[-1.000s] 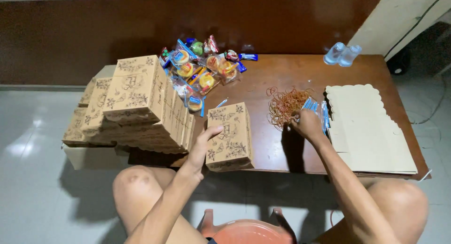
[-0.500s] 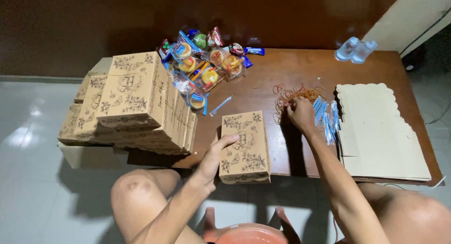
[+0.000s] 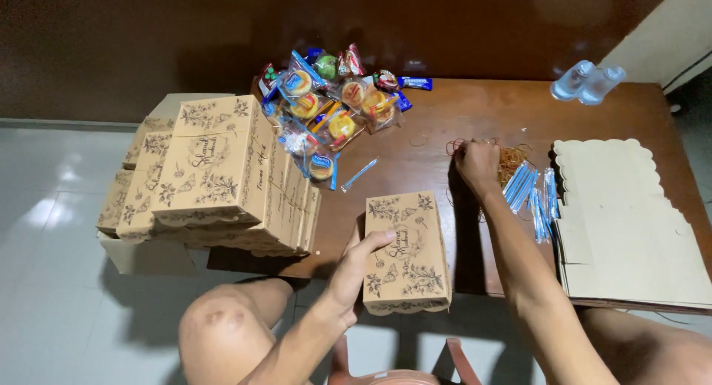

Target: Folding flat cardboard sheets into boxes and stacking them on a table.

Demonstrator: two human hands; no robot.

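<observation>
Nearest the camera: bare knees and the rim of a reddish stool [image 3: 393,374] at the bottom edge. Just above, left hand [image 3: 361,262] resting against the left side of a closed brown printed box [image 3: 406,251], thumb laid over the lid, fingers along the side; a loose steadying hold, not a full clasp. Box lying flat at the near edge of the dark wooden table [image 3: 445,118], its front end overhanging slightly. Further in, right hand [image 3: 477,162] lowered, fingers curled down onto a loose pile of rubber bands [image 3: 512,159]; whether a band is pinched cannot be told, fingertips hidden. Just right of that hand, a scatter of blue wrapped straws [image 3: 530,192]; one more lying alone nearer the middle of the table. At far right, a stack of flat unfolded box blanks [image 3: 630,222] with scalloped edges. To the left, a tall stack of finished printed boxes [image 3: 215,173] piled on a carton beside the table. Beyond, a heap of wrapped snacks [image 3: 334,110] in clear bags. At the far right corner, two small clear water cups [image 3: 586,82] lying together.
</observation>
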